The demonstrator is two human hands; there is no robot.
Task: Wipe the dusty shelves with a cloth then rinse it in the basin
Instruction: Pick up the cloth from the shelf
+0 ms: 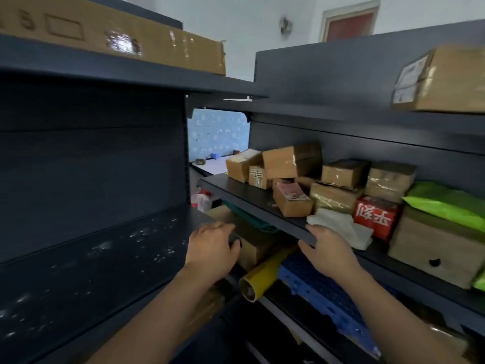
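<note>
The dusty shelf [105, 261] is a dark board at lower left, speckled with white dust. My left hand [212, 249] lies on its right end with the fingers bent over the corner, and I see nothing held in it. A white cloth [341, 227] lies crumpled at the front edge of the right-hand shelf [246, 195], between the cardboard boxes and a red box [376, 216]. My right hand [329, 249] is at that shelf's front edge, fingers spread on top with the tips at the cloth's near side, thumb below the board. No basin is in view.
Several small taped cardboard boxes [291, 161] crowd the right shelf, with green bags [446, 203] further right. Below it lie a yellow roll [262, 274], a blue plastic panel [322, 292] and more cardboard. Large boxes [126, 30] sit on the top shelves.
</note>
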